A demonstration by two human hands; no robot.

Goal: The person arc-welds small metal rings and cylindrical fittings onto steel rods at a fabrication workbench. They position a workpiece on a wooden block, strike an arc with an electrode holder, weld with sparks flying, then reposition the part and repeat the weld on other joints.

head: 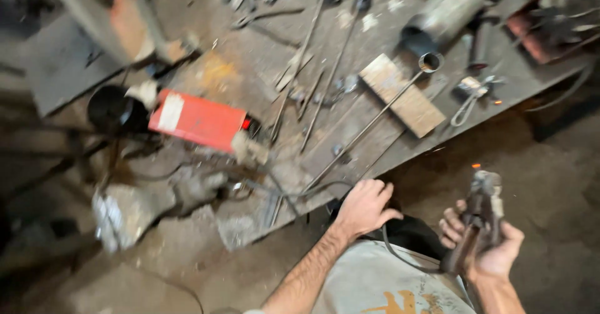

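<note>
Right hand [484,242] grasps a clamp tool [482,211]; left hand [365,206], fingers curled, rests on the surface [375,145] edge, holding nothing.

A dark, worn metal clamp-like welding holder with a long handle [480,217] stands nearly upright, its jaw end topmost, a small orange spark just above it. A thin black cable [400,259] curves from its lower end toward the desk's edge.

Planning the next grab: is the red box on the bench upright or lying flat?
Lying flat: the red box rests lengthwise on the workbench.
</note>
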